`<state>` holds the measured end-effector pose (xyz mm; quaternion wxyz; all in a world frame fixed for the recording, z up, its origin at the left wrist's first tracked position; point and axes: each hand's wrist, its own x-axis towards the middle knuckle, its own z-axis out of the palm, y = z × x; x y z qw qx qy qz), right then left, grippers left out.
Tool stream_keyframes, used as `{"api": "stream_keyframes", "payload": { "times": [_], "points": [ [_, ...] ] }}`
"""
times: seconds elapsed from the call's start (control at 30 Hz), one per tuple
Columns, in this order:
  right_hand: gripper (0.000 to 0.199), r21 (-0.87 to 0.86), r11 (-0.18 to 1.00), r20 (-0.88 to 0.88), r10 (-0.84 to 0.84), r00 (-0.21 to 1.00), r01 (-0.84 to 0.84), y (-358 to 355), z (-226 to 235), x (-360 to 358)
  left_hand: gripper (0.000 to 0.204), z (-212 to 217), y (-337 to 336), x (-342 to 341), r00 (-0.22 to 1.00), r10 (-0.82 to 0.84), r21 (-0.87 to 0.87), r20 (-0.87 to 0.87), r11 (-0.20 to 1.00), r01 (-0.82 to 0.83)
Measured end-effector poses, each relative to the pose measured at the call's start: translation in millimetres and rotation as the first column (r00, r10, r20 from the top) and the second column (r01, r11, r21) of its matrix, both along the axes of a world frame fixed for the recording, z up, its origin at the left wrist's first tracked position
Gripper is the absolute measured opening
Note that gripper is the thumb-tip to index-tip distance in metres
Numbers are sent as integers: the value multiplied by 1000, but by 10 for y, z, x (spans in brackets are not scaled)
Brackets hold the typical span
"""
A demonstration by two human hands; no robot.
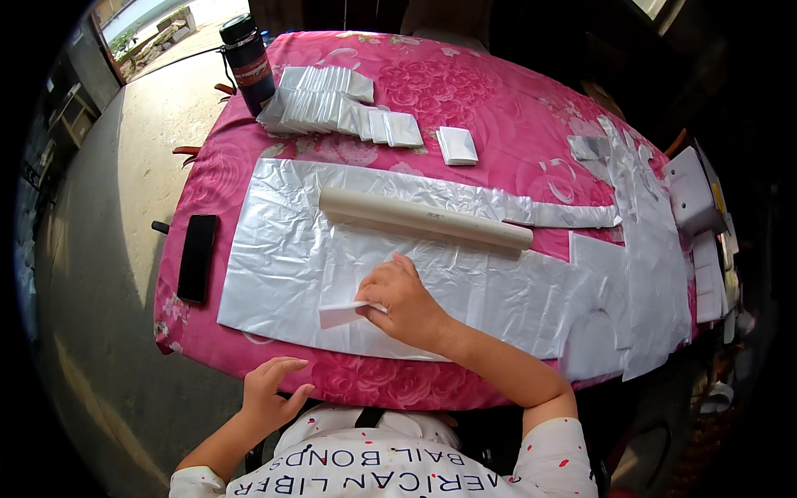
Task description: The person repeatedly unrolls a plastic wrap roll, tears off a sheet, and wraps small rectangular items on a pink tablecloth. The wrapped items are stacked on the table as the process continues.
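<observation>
Silver sheet (332, 249) under one tube (423, 218), two hands: right (407, 305), left (267, 394).

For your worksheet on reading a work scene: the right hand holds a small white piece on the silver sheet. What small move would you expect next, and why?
Probably the left hand comes up onto the silver sheet to steady it. It hangs at the table's near edge, holding nothing, while the right hand alone pinches the small white piece against the loose, crinkled sheet. That is only a judgement.

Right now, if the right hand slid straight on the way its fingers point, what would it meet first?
The right hand points left, pinching a small white card. Ahead lies only the silver plastic sheet, then probably the black phone.
</observation>
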<state>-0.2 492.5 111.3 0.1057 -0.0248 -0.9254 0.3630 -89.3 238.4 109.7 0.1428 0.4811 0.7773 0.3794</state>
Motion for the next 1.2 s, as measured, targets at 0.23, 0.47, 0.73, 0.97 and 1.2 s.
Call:
{"api": "stream_keyframes", "payload": {
  "times": [0.23,0.47,0.73,0.97,1.2],
  "points": [
    [24,-739,435,67,-712,699,515,2146,-326,-584,21,-82,149,-7,916,-11,-57,402,998,37],
    [40,183,401,186,-911,369,898,2579,-476,-727,20,-53,307,-35,927,-56,-68,371,994,87],
    [52,87,898,60,-437,897,432,1763,-130,33,23,-79,442,-42,959,-147,10,244,989,149],
    [54,429,732,46,-602,797,528,842,-227,1103,43,-236,1029,43,929,-357,18,94,934,357],
    [56,259,841,88,-510,856,475,249,-411,1726,82,-482,1705,465,897,-382,5,-221,920,393]
  ]
}}
